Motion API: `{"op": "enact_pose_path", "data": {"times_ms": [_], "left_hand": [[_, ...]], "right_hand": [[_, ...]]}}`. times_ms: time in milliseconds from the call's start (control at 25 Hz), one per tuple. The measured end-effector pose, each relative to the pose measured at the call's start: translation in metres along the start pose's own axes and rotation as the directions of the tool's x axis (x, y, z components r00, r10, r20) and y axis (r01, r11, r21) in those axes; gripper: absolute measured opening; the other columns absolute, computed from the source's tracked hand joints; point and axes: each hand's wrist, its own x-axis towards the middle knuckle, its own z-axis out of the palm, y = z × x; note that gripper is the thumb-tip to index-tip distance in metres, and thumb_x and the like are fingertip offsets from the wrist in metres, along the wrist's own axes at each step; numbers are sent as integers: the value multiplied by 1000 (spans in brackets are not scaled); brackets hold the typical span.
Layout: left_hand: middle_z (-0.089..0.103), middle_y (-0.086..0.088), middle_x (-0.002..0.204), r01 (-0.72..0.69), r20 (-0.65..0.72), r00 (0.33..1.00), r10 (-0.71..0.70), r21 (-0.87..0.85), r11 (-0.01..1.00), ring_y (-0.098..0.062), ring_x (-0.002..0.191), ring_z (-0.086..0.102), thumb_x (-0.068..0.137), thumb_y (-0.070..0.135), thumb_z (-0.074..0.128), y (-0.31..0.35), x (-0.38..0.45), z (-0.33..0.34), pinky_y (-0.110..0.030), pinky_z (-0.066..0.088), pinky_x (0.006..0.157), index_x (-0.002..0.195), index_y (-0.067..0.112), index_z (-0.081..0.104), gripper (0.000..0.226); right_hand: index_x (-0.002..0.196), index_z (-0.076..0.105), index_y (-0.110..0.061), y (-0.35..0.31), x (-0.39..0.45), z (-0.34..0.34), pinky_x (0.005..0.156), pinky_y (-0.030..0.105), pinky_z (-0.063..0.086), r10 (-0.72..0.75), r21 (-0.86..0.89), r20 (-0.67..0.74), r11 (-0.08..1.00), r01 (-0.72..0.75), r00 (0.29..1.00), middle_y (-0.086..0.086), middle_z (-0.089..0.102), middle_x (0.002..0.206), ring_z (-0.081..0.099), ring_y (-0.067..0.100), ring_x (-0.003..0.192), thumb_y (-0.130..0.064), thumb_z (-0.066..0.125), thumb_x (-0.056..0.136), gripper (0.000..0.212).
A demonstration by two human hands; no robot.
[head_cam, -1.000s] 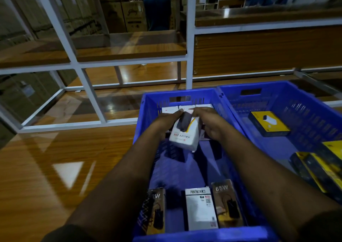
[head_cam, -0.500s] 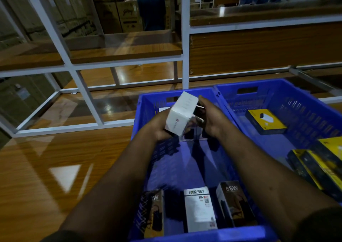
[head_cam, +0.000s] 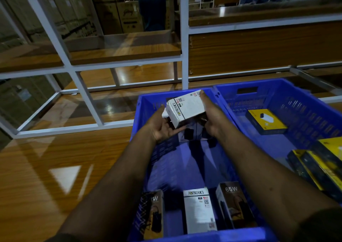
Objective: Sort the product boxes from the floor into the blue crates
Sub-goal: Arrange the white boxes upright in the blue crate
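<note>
A white product box (head_cam: 186, 108) with "PORTRONICS" on its side is held above the far end of the left blue crate (head_cam: 185, 164). My left hand (head_cam: 162, 128) supports it from below and left, and my right hand (head_cam: 212, 117) grips its right side. Under it, more boxes (head_cam: 192, 133) lie against the crate's far wall, partly hidden. Three boxes stand at the crate's near end: a dark one (head_cam: 152, 214), a white one (head_cam: 199, 210) and a dark "65W" one (head_cam: 234, 204). The right blue crate (head_cam: 303, 108) holds yellow-and-black boxes (head_cam: 266, 121).
Both crates sit on a glossy wooden floor (head_cam: 55, 167). A white metal rack (head_cam: 183, 38) with wooden shelves stands right behind the crates. A person in a blue top (head_cam: 151, 10) stands far back among stacked cartons. More yellow boxes (head_cam: 325, 165) lie at the right edge.
The white box has been lifted off the far boxes and turned in both hands, so its printed side now faces me. The view has moved a little.
</note>
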Motion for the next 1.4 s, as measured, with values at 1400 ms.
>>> {"op": "enact_pose_path", "data": {"times_ms": [1400], "left_hand": [[74, -7, 103, -423, -51, 839, 541, 565, 709, -20, 85, 75, 46, 56, 90, -7, 29, -1, -39, 63, 65, 119, 12, 62, 90]], "right_hand": [[143, 34, -28, 27, 2, 22, 77, 29, 59, -188, -322, 220, 912, 253, 957, 1, 57, 123, 62, 16, 105, 0, 72, 82, 78]]}}
